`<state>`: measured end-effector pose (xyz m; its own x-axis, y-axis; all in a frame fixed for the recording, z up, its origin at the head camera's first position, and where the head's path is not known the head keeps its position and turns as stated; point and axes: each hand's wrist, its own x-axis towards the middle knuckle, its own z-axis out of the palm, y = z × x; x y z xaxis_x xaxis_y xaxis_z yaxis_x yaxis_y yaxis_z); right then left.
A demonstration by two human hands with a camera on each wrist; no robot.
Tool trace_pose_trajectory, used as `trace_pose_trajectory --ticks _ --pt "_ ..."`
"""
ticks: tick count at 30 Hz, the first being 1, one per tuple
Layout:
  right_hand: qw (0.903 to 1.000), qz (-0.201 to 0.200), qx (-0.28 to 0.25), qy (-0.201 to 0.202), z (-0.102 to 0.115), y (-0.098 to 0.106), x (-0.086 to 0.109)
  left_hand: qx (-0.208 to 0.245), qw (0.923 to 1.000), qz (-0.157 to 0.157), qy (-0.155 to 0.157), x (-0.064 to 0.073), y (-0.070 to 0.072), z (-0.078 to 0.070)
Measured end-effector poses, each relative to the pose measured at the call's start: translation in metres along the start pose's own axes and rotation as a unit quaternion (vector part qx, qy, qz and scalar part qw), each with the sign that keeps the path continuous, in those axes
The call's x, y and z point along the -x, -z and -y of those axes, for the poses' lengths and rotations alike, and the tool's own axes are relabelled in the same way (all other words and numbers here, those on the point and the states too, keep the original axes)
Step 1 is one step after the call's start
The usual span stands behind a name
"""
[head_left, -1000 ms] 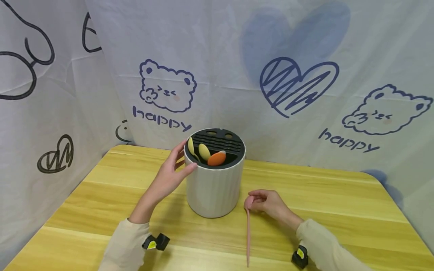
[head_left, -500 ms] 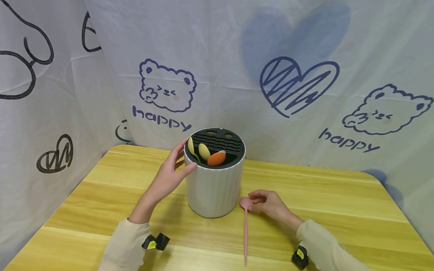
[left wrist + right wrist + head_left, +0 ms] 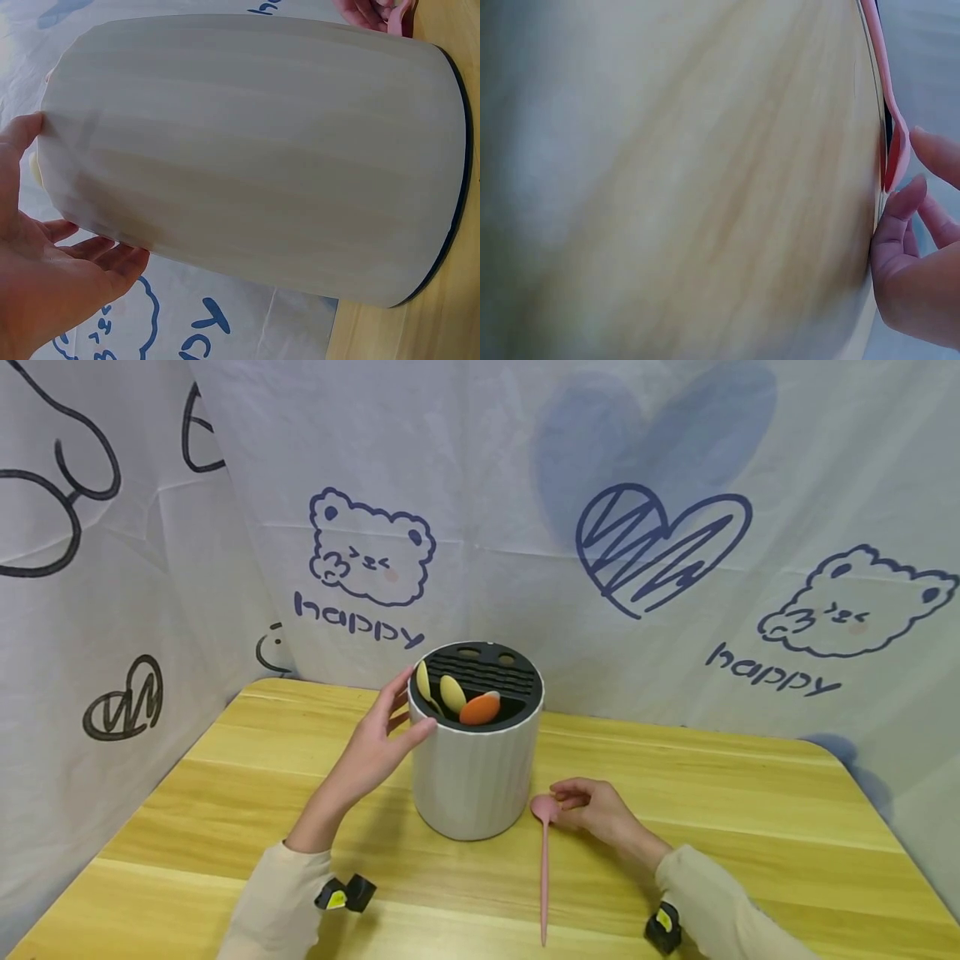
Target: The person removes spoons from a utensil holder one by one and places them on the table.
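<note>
A white ribbed utensil holder (image 3: 474, 781) with a black slotted lid stands upright on the table. My left hand (image 3: 375, 745) rests against its left side near the rim, thumb in front and fingers spread around the side. In the left wrist view, the fingertips (image 3: 136, 259) touch the ribbed wall. A pink long-handled spoon (image 3: 544, 868) lies on the table right of the holder, its bowl at the far end. My right hand (image 3: 600, 814) is at that bowl. In the right wrist view, the fingertips (image 3: 910, 193) are right at the bowl's edge, with a gap between thumb and index finger.
Two yellow utensil heads, one a rounded piece (image 3: 452, 694), and an orange one (image 3: 480, 709) stick out of the lid's front opening. Behind the wooden table (image 3: 712, 777) hangs a white curtain (image 3: 510, 485) with blue drawings.
The pink spoon's bowl has shifted left, from between the right thumb and fingers to just beside the fingertips, and now faces up flatter. Its handle swung slightly left. Both hands have stayed nearly still.
</note>
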<state>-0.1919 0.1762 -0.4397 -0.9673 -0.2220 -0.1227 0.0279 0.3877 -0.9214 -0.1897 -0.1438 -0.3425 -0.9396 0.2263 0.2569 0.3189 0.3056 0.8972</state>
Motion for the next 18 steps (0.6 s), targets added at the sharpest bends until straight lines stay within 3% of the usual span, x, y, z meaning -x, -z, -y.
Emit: trace_pose_trajectory --ticks 8,18 --pt "0.9993 -0.014 0.012 -0.032 0.009 0.007 -0.003 0.001 1.0 -0.001 0.002 0.0 0.0 -0.001" --pt "0.9997 -0.02 -0.012 0.011 0.06 0.04 0.0 0.002 1.0 0.001 0.002 0.0 0.0 -0.003"
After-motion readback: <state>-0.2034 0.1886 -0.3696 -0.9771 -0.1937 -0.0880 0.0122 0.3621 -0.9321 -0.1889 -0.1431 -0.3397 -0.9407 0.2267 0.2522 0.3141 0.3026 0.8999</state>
